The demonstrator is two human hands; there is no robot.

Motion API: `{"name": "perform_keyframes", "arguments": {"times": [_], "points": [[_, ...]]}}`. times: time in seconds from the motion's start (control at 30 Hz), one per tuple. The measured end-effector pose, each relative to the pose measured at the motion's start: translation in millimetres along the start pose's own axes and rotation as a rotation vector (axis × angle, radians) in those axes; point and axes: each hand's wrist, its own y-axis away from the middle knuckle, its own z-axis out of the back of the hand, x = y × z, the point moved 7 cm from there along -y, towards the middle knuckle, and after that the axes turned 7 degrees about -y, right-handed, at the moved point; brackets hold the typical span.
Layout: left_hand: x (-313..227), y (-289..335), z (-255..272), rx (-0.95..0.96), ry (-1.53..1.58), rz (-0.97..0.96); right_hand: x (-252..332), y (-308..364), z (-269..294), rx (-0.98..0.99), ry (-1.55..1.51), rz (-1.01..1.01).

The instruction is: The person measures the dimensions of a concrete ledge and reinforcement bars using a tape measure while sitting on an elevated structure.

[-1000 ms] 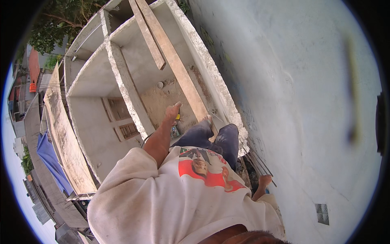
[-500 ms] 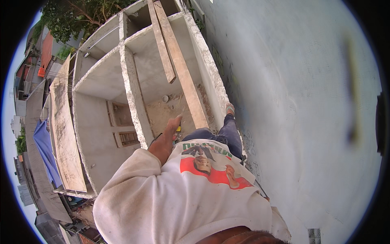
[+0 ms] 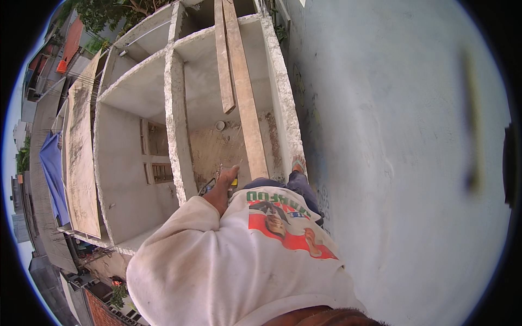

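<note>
My left hand (image 3: 228, 174) reaches forward from a white sleeve, over the unroofed room below. Its fingers look stretched out, small in the picture, and I see nothing held in them. Close beside the hand is a small yellow thing (image 3: 234, 182), partly hidden; I cannot make out its kind. My right hand is out of view, behind my body and the white sweatshirt (image 3: 234, 255). The long wooden plank (image 3: 244, 92) runs away from my legs, and a shorter plank (image 3: 223, 70) lies along its left side. One foot in a sandal (image 3: 297, 164) stands on the rough wall top.
Narrow, rough wall tops (image 3: 173, 108) divide the rooms, with a deep drop between them. A pail (image 3: 219, 126) and rubble lie on the floor below. A tall grey wall (image 3: 380, 136) rises at the right. A blue tarp (image 3: 53, 174) hangs at the left.
The view has shifted and turned a little. My left hand appears slightly lower and further left, and my sandalled foot sits lower along the wall top.
</note>
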Motion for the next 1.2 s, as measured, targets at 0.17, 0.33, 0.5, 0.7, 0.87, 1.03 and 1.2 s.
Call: {"name": "perform_keyframes", "arguments": {"times": [0.17, 0.33, 0.5, 0.7, 0.87, 1.03, 1.2], "points": [[-62.8, 16.1, -3.1, -0.007, 0.140, 0.037, 67.9, -48.7, 19.8, 0.079, -0.043, 0.092], [-117.2, 27.1, -8.7, -0.027, 0.237, -0.060, 119.9, -108.0, 38.5, 0.197, -0.122, 0.186], [-107.3, 23.9, -19.9, -0.047, 0.292, 0.070, 169.1, -174.5, 80.2, 0.301, -0.133, 0.334], [-64.7, 40.2, -12.9, -0.247, 0.396, 0.199, 275.6, -249.8, 119.2, 0.354, -0.177, 0.534], [-54.3, 90.1, -22.7, -0.271, 0.568, 0.353, 343.6, -280.0, 119.5, 0.431, -0.120, 0.365], [-26.3, 91.0, -32.3, -0.292, 0.716, 0.449, 468.9, -288.9, 82.8, 0.482, 0.079, 0.701], [-45.4, 99.2, -53.1, -0.168, 0.614, 0.390, 601.2, -245.1, 78.4, 0.561, 0.199, 0.913]]}}
